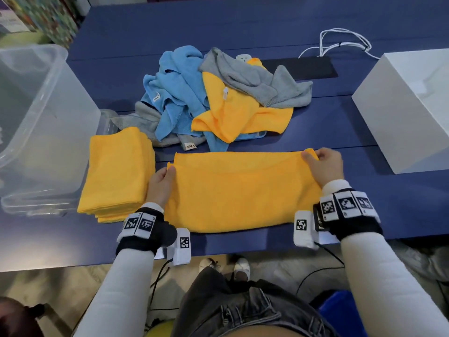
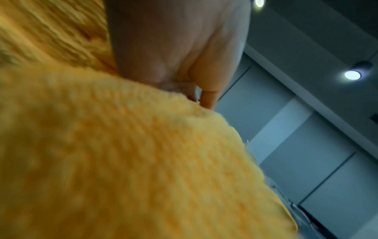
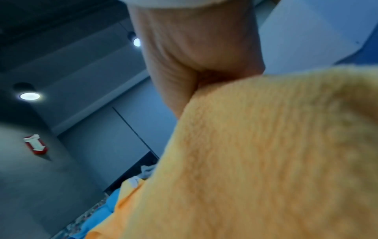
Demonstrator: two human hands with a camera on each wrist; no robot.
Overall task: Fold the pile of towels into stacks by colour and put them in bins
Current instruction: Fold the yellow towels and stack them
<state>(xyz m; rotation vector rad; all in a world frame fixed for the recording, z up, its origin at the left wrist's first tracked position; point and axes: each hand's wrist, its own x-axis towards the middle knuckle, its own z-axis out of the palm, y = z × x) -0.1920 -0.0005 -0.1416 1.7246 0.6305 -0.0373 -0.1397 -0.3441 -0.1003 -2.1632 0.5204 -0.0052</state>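
An orange towel [image 1: 243,190] lies folded once, spread wide on the blue table [image 1: 267,25] in front of me. My left hand [image 1: 161,181] pinches its far left corner, and my right hand [image 1: 324,164] pinches its far right corner. In both wrist views the orange towel [image 2: 122,153] [image 3: 266,153] fills the frame below the left hand [image 2: 180,56] and the right hand [image 3: 196,53]. A stack of folded orange towels [image 1: 116,171] sits to the left. Behind lies a loose pile of blue [image 1: 175,88], grey [image 1: 257,81] and orange [image 1: 238,113] towels.
A clear plastic bin [image 1: 36,122] stands at the left edge of the table. A white box [image 1: 408,108] stands at the right. A black pad [image 1: 301,66] and white cables [image 1: 345,40] lie at the back right.
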